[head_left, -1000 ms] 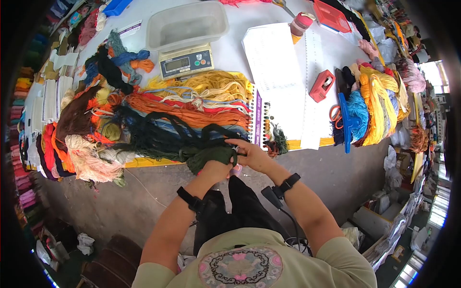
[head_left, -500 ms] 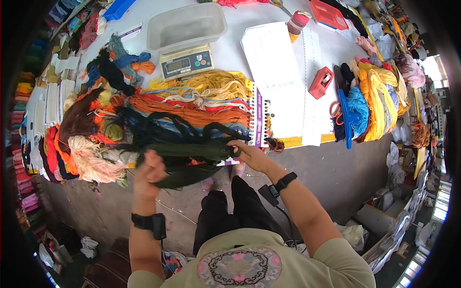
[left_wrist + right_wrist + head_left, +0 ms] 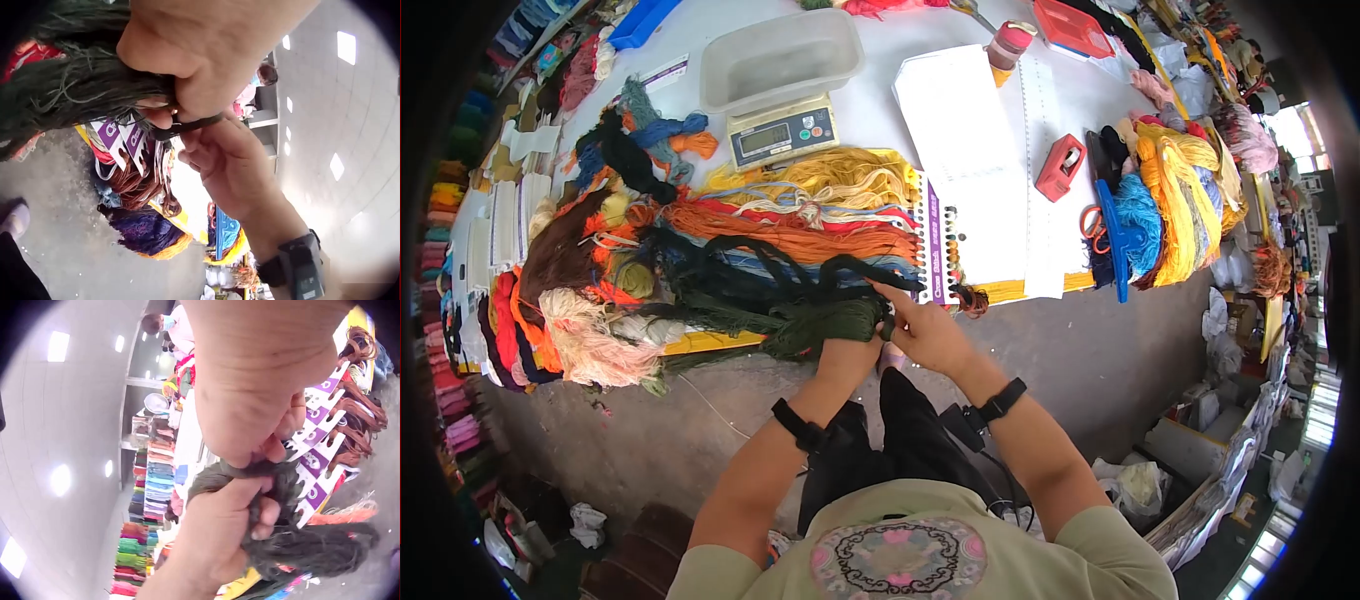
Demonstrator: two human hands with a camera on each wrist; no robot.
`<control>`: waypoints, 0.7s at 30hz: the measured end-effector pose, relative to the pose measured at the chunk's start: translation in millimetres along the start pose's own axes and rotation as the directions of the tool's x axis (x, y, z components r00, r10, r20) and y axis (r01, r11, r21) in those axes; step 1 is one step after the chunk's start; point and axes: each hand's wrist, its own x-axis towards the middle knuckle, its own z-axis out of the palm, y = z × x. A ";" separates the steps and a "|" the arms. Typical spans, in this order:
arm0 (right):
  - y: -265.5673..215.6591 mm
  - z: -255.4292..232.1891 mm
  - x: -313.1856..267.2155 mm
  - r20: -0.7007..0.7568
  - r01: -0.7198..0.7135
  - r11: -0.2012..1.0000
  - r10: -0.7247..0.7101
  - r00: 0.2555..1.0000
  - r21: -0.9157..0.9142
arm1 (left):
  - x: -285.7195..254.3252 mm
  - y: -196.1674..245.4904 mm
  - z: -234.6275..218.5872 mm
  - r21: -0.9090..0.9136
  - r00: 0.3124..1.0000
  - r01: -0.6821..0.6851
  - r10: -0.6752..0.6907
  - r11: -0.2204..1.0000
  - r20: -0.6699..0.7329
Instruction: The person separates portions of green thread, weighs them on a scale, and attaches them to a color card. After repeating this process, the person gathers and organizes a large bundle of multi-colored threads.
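A hank of dark green thread (image 3: 825,322) spreads over the table's near edge, and its end is gathered between both hands. My left hand (image 3: 852,357) curls round the gathered strands, as the right wrist view shows, with the thread (image 3: 294,550) trailing past its fingers. Close against it, my right hand (image 3: 933,333) pinches a loop of the same thread at the hank's end. In the left wrist view the right hand's fingers (image 3: 197,153) meet the dark strand beside the left hand. White and purple punched cards (image 3: 937,240) stand just beyond the fingers, threads hanging from their holes.
Orange, red, blue and yellow threads (image 3: 800,225) lie to the left. Behind them is a scale (image 3: 782,132) with a clear plastic tub (image 3: 780,65). Paper sheets (image 3: 960,120), a red tape dispenser (image 3: 1061,168), orange-handled scissors (image 3: 1092,225) and a blue holder (image 3: 1122,245) are at right.
Half a second ago my left hand was out to the left along the spread green strands; now it is back beside the right hand. The right hand stays near the cards throughout.
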 end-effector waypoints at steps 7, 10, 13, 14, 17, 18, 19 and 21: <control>3.9 12.9 -20.8 -0.174 -0.054 0.878 0.154 0.973 0.476 | 20.4 8.7 -28.4 -0.370 0.916 0.307 -0.167 0.877 0.364; 4.5 23.6 -18.9 -0.263 0.070 0.862 0.076 0.962 0.502 | 23.7 8.4 -29.9 -0.433 0.784 0.571 -0.307 0.697 0.539; 4.1 23.8 -22.9 -0.262 0.138 0.510 0.180 0.948 0.849 | 24.0 5.7 -32.8 -0.513 0.777 0.599 -0.295 0.615 0.556; 18.4 19.3 -28.9 0.034 -0.097 0.178 0.325 0.945 0.979 | 24.3 5.4 -34.2 -0.578 0.800 0.581 -0.271 0.573 0.536; 24.5 28.0 -20.8 0.391 -0.265 -0.338 0.392 0.833 0.903 | 22.6 3.6 -35.2 -0.632 0.753 0.656 -0.309 0.412 0.581; 21.7 31.5 -12.9 0.432 -0.214 -0.472 0.421 0.798 0.855 | 24.0 3.1 -36.0 -0.633 0.755 0.654 -0.307 0.413 0.580; 20.9 34.7 -7.0 0.432 -0.215 -0.472 0.420 0.798 0.855 | 24.9 3.1 -38.3 -0.616 0.753 0.653 -0.291 0.441 0.590; 20.4 42.0 3.2 0.198 -0.060 -0.258 0.549 0.812 0.964 | 23.2 -3.7 -38.4 -0.592 0.748 0.654 -0.284 0.471 0.601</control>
